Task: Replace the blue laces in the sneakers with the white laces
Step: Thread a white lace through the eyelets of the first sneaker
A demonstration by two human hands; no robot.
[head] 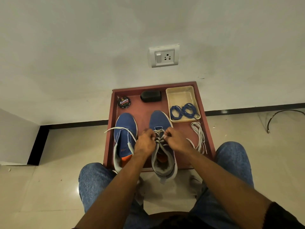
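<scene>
Both hands, left (145,143) and right (175,140), pinch the white lace (159,136) over the right sneaker (160,123) on the red tray (209,129). Blue laces (183,111) lie in the beige dish (179,95); the left sneaker (124,128) stands beside.

One head-worn view looks steeply down, close over the red table (115,103) toward the wall (82,47)
</scene>
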